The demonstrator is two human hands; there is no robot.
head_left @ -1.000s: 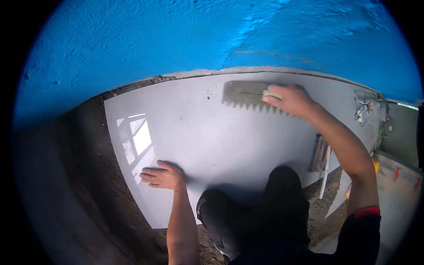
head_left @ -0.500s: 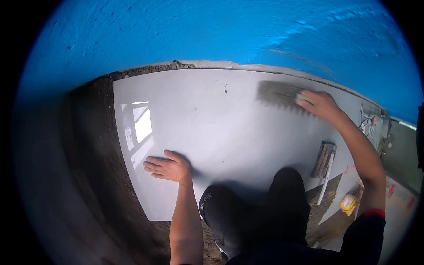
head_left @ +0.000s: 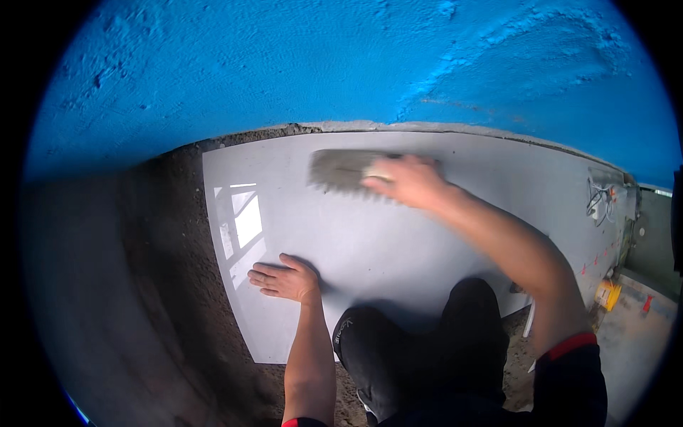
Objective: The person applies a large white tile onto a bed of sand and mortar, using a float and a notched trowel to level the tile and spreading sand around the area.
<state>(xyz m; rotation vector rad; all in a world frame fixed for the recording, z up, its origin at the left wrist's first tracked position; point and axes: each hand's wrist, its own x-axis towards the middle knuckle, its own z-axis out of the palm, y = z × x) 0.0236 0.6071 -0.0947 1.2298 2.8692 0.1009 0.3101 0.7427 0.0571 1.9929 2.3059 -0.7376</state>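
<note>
A large glossy pale tile lies flat before me, bright window reflections on its left part. My left hand rests on it near the left edge, palm down, fingers stretched out. Towards the tile's far edge, my right hand grips a notched trowel by its handle. The grey, smeared trowel blade reaches out left of that hand, its teeth towards me. Motion blurs the hand and trowel, and I cannot tell whether the blade touches the tile.
A rough blue wall borders the tile's far side. Dark, gritty ground runs along its left edge. At the right are a cable, a yellow tub, several small red pieces and a white strip partly behind my right arm.
My right hand has swept the notched trowel left across the tile's far part. My left hand stays flat on the tile. The view has shifted slightly, and my right arm now hides most of a block-shaped tool.
</note>
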